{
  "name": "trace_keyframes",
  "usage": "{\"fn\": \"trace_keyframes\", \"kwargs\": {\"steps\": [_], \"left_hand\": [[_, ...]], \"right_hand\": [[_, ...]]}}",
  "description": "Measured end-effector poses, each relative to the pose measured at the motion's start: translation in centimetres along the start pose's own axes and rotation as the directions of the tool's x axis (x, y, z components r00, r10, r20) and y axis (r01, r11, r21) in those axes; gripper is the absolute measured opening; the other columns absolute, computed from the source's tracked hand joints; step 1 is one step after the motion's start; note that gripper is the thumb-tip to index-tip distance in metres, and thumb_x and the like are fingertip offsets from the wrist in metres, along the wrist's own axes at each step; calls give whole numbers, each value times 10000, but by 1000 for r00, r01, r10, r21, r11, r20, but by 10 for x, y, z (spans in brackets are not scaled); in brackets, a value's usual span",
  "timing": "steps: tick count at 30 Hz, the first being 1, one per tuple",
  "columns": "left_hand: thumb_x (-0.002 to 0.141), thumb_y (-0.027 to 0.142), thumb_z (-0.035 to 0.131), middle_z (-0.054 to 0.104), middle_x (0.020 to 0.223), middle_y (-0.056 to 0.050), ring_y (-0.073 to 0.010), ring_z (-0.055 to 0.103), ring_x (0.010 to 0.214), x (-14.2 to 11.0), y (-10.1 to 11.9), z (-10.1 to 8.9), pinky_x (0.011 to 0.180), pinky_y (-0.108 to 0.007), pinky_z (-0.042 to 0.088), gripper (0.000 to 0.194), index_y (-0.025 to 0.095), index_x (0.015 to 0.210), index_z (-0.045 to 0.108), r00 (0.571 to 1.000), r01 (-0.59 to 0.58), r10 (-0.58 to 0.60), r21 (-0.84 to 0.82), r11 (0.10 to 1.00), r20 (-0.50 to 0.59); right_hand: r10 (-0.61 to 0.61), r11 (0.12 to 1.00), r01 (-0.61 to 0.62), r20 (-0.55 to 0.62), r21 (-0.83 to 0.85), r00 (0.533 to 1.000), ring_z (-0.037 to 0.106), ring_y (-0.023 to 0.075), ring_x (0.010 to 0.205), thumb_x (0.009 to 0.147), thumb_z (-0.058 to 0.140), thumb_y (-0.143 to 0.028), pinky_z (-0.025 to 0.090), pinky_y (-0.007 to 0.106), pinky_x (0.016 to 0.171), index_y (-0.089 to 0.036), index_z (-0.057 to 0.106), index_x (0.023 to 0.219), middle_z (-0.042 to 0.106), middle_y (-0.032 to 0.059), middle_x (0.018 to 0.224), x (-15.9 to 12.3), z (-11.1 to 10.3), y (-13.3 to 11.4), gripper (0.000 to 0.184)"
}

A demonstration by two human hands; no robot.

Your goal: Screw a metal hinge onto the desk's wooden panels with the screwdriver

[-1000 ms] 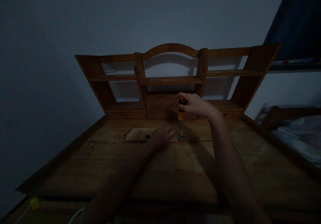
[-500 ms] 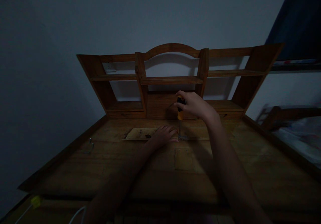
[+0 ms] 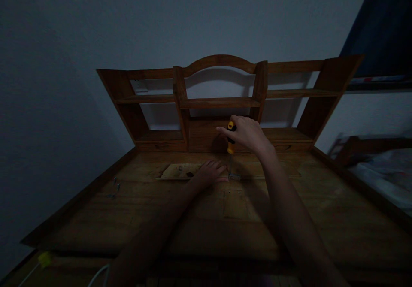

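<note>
In my right hand is an upright screwdriver with a yellow and black handle. My thumb stretches away from the handle, while the fingers stay curled at its far side. The shaft points down to a small metal hinge-like piece at the edge of a thin wooden board. Lying flat on this board, my left hand has its fingers stretched out beside the screwdriver's tip. The tip's exact contact is too dark to make out.
Several small screws or metal pieces lie at the left of the wooden desktop. A wooden shelf unit rises at the back. At the lower left are a yellow item and a white cable.
My right thumb has come off the screwdriver's handle and stretched out to the left, and the hand has turned a little. My left hand stays in place.
</note>
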State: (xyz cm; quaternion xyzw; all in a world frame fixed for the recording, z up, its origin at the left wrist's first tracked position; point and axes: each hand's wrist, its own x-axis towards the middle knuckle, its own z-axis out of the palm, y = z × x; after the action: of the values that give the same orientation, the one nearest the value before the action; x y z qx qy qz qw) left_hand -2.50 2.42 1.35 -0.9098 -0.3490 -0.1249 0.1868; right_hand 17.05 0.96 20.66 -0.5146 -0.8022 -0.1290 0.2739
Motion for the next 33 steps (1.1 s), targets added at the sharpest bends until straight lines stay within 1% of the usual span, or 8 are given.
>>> {"fn": "trace_keyframes", "kwargs": {"steps": [3,6,9,14,17,23,26,33], "left_hand": [[951,619,402,562,1307,-127,-252,544,1171,0,1,-2,976,-383,417,571,195,1312,527,1000,2,-2,-2,1000,0],[952,613,408,575,1278,-123,-251,554,1138,0,1,-3,958,-384,425,564,198,1315,526,1000,3,-3,-14,1000,12],[947,613,418,563,1304,-122,-253,546,1155,0,1,-3,974,-386,417,562,204,1318,523,1000,5,-5,-22,1000,-1],[936,620,423,566,1299,-118,-248,546,1163,0,1,-1,995,-379,411,569,200,1304,532,1000,7,-7,-43,999,-10],[929,622,438,565,1297,-116,-248,547,1159,1,1,1,999,-383,413,561,204,1290,539,1000,13,-14,-57,998,-10],[916,606,493,543,1343,-115,-268,515,1221,-1,-1,7,1031,-412,405,557,211,1306,531,1000,18,-20,-79,997,-21],[918,581,515,539,1355,-98,-261,522,1214,-2,0,6,1042,-415,407,516,231,1296,540,999,30,-32,-105,994,-18],[917,542,549,510,1400,-101,-269,493,1251,-4,3,-1,1061,-428,413,524,240,1344,516,998,61,-65,-147,987,-22]], "right_hand": [[-138,961,112,87,252,987,624,235,987,902,543,-426,447,322,832,-202,572,1116,666,85,1106,1,-3,8,311],[-211,919,137,167,369,963,640,197,931,880,567,-294,452,282,799,-244,544,1238,681,43,1078,0,-5,18,362],[-175,950,130,138,284,975,646,215,946,908,576,-362,449,290,795,-230,547,1247,692,68,1066,-1,-4,20,364],[-27,997,28,28,-67,999,662,297,881,907,526,-589,442,353,731,-172,600,1087,704,140,940,-1,0,6,460],[8,992,-8,2,-123,1000,665,322,854,910,411,-690,441,388,735,-170,610,1022,701,151,882,-2,0,-3,568],[-76,973,53,98,226,992,644,265,950,909,537,-509,441,341,792,-210,525,1201,675,109,1060,-3,-1,5,418],[-137,907,47,189,418,972,638,212,867,909,568,-419,440,299,763,-259,473,1285,669,47,963,-3,0,15,419],[-161,875,91,107,475,981,625,231,953,925,572,-370,431,319,814,-252,488,1255,664,60,1015,-5,-5,12,360]]}}
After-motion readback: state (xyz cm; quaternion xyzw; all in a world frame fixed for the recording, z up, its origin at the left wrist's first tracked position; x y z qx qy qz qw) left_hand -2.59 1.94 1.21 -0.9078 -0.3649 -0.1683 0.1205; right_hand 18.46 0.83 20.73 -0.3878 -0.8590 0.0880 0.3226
